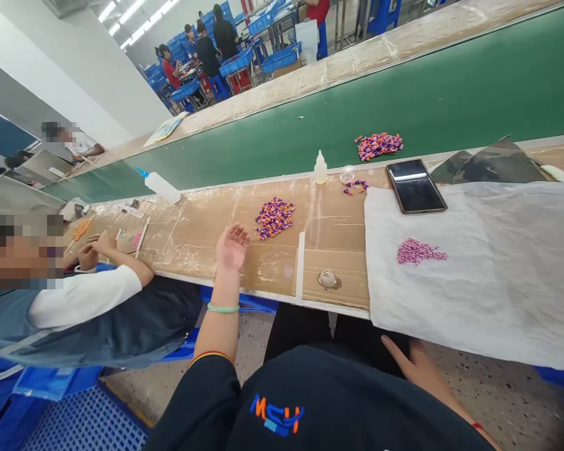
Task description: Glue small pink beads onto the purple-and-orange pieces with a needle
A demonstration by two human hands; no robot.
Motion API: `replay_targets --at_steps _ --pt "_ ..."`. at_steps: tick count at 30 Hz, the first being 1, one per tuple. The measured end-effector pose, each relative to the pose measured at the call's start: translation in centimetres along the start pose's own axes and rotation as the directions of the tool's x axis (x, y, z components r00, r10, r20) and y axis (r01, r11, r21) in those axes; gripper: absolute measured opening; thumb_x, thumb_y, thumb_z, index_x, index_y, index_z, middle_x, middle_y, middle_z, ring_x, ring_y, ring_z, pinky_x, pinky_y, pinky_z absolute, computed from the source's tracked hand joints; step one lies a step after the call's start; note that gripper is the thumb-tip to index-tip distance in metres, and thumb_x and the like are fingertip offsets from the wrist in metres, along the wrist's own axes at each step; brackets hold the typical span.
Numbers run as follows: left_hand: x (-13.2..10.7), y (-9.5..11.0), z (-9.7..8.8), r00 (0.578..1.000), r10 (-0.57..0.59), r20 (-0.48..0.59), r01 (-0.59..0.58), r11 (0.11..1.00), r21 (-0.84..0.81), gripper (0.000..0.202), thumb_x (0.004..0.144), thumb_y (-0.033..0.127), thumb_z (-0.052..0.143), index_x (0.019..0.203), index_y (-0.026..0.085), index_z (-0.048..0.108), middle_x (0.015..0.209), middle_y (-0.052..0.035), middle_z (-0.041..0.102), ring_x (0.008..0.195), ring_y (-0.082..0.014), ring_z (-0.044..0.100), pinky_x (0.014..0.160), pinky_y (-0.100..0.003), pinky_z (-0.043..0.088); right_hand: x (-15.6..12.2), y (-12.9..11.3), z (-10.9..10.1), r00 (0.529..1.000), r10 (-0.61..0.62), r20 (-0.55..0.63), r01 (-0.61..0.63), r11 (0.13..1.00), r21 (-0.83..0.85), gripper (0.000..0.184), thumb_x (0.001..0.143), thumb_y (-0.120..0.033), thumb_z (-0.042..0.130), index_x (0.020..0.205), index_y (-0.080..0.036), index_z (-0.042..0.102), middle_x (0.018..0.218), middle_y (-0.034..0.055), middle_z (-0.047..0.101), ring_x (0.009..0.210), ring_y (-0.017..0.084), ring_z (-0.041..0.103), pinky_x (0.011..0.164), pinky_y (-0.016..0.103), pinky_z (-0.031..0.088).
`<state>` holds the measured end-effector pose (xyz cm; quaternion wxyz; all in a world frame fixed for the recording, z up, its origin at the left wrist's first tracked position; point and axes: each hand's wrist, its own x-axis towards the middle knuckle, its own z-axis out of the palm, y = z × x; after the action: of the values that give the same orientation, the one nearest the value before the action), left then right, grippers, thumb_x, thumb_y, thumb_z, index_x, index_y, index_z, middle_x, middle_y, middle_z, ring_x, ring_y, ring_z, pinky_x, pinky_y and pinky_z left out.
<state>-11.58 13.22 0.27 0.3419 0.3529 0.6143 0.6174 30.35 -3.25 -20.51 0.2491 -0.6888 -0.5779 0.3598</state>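
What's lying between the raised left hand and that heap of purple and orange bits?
Nothing: in the head view, only bare taped cardboard separates the left hand from the heap of purple and orange bits.

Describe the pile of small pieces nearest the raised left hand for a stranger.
Start at the cardboard worktop below the green belt. The pile lies just beyond the open left hand. It is the biggest purple and orange heap on bare cardboard, not on belt or white sheet.
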Motion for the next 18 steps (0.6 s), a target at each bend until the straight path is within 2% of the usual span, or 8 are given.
replay_targets --at_steps 2,5,11,13,14,16,17,18 --pt "-1.0 1.2 0.5 0.998 -0.040 0.044 0.048 0.976 -0.212 0.051 0.088 0.064 0.047 0.091 0.018 0.069 0.109 -0.0144 0.074 0.115 -0.0271 0.068 0.099 -0.046 0.055 0.0 0.2 0.5 0.999 0.047 0.015 -0.047 0.999 0.007 0.074 0.081 -0.072 0.051 0.131 -0.018 0.060 0.125 0.0187 0.064 0.133 0.042 0.052 0.109 0.053 0.045" --pt "-2.7 2.9 0.7 0.981 -0.124 0.149 0.186 0.815 -0.549 0.050 0.091 0.058 0.043 0.096 0.016 0.069 0.116 -0.0165 0.072 0.126 -0.0283 0.063 0.108 -0.048 0.050 -0.1 0.3 0.3 0.995 0.095 0.038 -0.096 0.995 0.018 0.076 0.080 -0.073 0.051 0.131 -0.016 0.058 0.127 0.0197 0.064 0.130 0.042 0.054 0.108 0.053 0.046" --pt "-4.3 4.5 0.6 0.981 -0.172 0.092 0.185 0.665 -0.724 0.049 0.093 0.053 0.041 0.095 0.013 0.068 0.114 -0.0185 0.072 0.131 -0.0288 0.059 0.110 -0.047 0.049 0.3 -1.0 0.1 0.986 0.149 0.069 -0.151 0.988 0.023 0.081 0.077 -0.076 0.050 0.128 -0.014 0.057 0.123 0.0215 0.065 0.128 0.043 0.055 0.106 0.053 0.046" --pt "-4.7 4.4 0.1 0.986 -0.158 0.052 0.149 0.698 -0.700 0.049 0.093 0.052 0.039 0.094 0.013 0.068 0.115 -0.0185 0.072 0.131 -0.0284 0.059 0.110 -0.046 0.049 0.4 -1.4 0.2 0.985 0.163 0.056 -0.164 0.986 0.021 0.083 0.076 -0.077 0.048 0.129 -0.014 0.055 0.121 0.0212 0.065 0.127 0.043 0.055 0.106 0.054 0.046" --pt "-5.2 4.1 -0.4 0.990 -0.141 0.017 0.121 0.770 -0.627 0.050 0.092 0.053 0.038 0.095 0.013 0.068 0.116 -0.0182 0.071 0.130 -0.0283 0.060 0.110 -0.046 0.050 0.4 -1.6 0.3 0.985 0.166 0.054 -0.167 0.986 0.018 0.083 0.076 -0.078 0.047 0.129 -0.014 0.055 0.121 0.0208 0.065 0.127 0.043 0.055 0.106 0.053 0.046" --pt "-7.4 2.8 -1.5 0.993 -0.088 -0.074 0.057 0.935 -0.350 0.057 0.092 0.060 0.034 0.104 0.015 0.068 0.123 -0.0171 0.070 0.132 -0.0289 0.059 0.111 -0.047 0.049 0.5 -1.8 0.3 0.984 0.169 0.053 -0.169 0.986 0.005 0.085 0.075 -0.080 0.045 0.128 -0.014 0.054 0.122 0.0215 0.065 0.127 0.042 0.056 0.107 0.052 0.046" --pt "-9.0 1.9 -2.2 0.992 -0.045 -0.120 0.031 0.993 -0.115 0.063 0.091 0.065 0.030 0.110 0.018 0.067 0.127 -0.0156 0.068 0.132 -0.0287 0.058 0.110 -0.048 0.049 0.5 -1.9 0.3 0.984 0.171 0.053 -0.171 0.985 -0.002 0.087 0.074 -0.081 0.043 0.128 -0.013 0.053 0.122 0.0229 0.064 0.127 0.043 0.056 0.106 0.052 0.046" --pt "-10.9 0.8 -2.8 0.988 -0.041 -0.146 0.039 0.999 -0.011 0.065 0.089 0.069 0.033 0.116 0.019 0.065 0.132 -0.0151 0.066 0.137 -0.0301 0.054 0.113 -0.050 0.045 0.6 -2.1 0.2 0.983 0.174 0.052 -0.174 0.985 -0.008 0.089 0.073 -0.082 0.042 0.127 -0.012 0.053 0.123 0.0245 0.063 0.126 0.044 0.056 0.106 0.053 0.046"
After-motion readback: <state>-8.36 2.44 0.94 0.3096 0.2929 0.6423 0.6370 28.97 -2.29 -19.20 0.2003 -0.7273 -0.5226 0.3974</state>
